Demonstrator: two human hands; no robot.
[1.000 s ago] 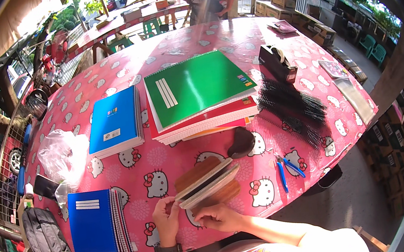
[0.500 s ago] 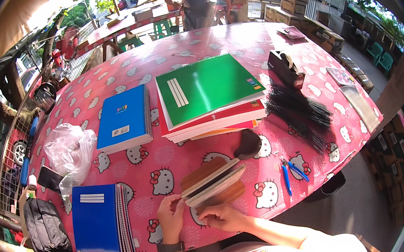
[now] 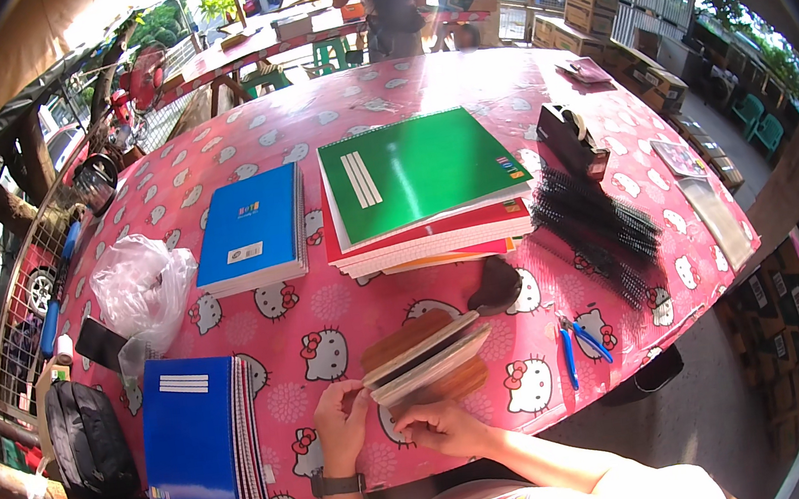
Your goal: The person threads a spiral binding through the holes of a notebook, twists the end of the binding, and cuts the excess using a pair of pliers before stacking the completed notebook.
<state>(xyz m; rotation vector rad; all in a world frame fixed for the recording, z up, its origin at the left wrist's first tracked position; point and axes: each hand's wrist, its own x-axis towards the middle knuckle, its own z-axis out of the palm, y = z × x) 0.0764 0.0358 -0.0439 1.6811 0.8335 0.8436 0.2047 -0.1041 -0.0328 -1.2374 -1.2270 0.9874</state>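
Note:
A wooden piece in front of me, layered light and reddish-brown with a dark slot along its length (image 3: 427, 351), lies aslant on the table. My left hand (image 3: 344, 424), with a dark wristwatch, is pinched closed at its near left end. My right hand (image 3: 449, 430) is close by, below the wood's near edge, its fingers curled in. Anything small between the fingers of either hand is too hidden to make out. A dark rounded object (image 3: 495, 286) adjoins the wood's far end. Blue-handled cutters (image 3: 582, 345) lie to the right.
Notebooks stand stacked, green on top (image 3: 420, 172), beside light-blue ones (image 3: 250, 226); dark-blue ones (image 3: 193, 439) lie nearer left. Black spiral coils (image 3: 602, 230) and a black box (image 3: 568, 142) are right. A plastic bag (image 3: 145, 286) and phone (image 3: 102, 343) lie left. A person (image 3: 393, 6) stands beyond.
My view has shifted slightly, so the table things sit a little to the right. Both hands keep nearly the same pose beside the wood. The person in the background has changed posture.

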